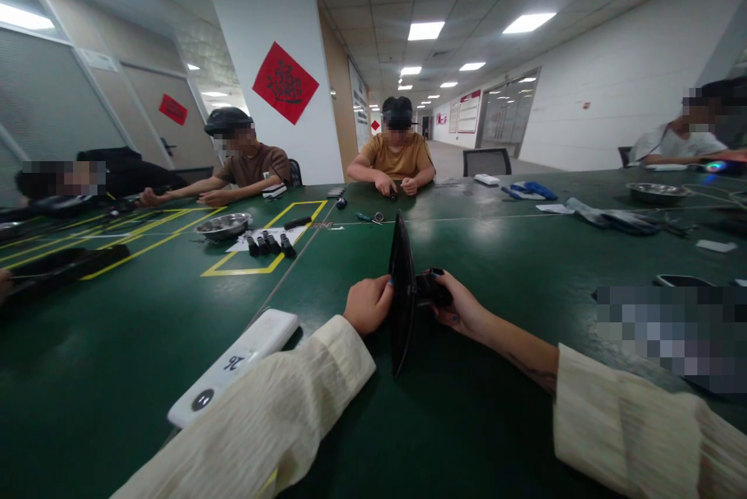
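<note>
A thin black panel [401, 304] stands upright, nearly edge-on to me, in the middle of the green table. Its front cannot be made out from this angle. Projecting from its right side is a chunky black mount [435, 289]. My left hand [367, 304] is closed against the panel's left side, thumb pressed to it, with the other fingertips hidden. On the opposite side, my right hand [463, 308] wraps its fingers around the mount. Beside my left forearm lies a white power bank [236, 367] marked 26.
Beyond the panel lie small tools [370, 218]. Several black cylindrical parts [271, 244] and a metal bowl [225, 226] sit to the left. Another metal bowl [658, 193] and grey gloves [612, 217] are at right. Several people sit around the table [496, 437].
</note>
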Tool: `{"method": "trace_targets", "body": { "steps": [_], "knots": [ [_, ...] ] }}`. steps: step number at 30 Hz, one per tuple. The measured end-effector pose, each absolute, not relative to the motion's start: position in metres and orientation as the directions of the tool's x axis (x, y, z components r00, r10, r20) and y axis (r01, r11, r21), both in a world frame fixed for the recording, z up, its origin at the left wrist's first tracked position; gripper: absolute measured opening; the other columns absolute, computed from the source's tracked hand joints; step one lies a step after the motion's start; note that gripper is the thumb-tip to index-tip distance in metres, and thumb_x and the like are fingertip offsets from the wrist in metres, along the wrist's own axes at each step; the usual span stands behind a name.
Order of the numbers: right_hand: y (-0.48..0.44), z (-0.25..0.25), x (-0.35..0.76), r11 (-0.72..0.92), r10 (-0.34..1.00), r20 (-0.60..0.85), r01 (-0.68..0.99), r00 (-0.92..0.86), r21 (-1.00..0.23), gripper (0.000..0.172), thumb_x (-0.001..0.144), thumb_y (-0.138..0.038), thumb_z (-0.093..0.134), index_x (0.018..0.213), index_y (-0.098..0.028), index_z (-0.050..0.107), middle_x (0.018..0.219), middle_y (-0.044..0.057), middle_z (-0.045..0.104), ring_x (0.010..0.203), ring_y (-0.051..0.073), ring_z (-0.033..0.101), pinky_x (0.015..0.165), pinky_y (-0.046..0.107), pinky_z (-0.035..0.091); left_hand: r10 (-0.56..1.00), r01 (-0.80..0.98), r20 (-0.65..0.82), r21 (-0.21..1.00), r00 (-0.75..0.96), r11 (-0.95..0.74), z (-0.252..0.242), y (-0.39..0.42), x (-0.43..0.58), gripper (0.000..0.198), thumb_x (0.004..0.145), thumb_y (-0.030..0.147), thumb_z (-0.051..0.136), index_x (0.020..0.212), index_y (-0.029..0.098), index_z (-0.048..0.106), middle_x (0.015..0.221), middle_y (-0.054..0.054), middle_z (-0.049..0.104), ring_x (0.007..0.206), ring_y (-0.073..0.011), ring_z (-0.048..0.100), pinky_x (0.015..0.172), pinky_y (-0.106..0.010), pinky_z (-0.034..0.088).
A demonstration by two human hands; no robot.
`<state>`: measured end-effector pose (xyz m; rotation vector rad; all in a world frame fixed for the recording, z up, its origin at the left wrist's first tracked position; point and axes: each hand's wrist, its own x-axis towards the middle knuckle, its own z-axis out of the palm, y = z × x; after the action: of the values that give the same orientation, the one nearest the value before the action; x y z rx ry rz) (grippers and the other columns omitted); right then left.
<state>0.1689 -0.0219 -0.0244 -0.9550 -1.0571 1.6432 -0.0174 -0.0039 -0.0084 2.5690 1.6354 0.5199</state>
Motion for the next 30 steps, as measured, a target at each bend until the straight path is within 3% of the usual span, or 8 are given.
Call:
{"method": "trace_targets", "body": {
  "steps": [30],
  "knots": [
    [-0.0209,-0.0266,0.1700,-0.191,0.956,-0.107,-0.300,-0.274,-0.935,0.021,0.082,-0.041,0.041,0.093,-0.023,0.040,0.044,-0.006,0.051,0.025,0.005,0.030,0.029,0.015,0.013,0.893,0.859,0.235,0.262,0.384,-0.439,-0.0091,-0.0015,-0.0178,0.053,0.091,0.039,0.017,0.073,0.017,0.062,0.075,-0.008,0.066,0.074,-0.0199,0.061,0.060,-0.026,0.034]
  ]
}}
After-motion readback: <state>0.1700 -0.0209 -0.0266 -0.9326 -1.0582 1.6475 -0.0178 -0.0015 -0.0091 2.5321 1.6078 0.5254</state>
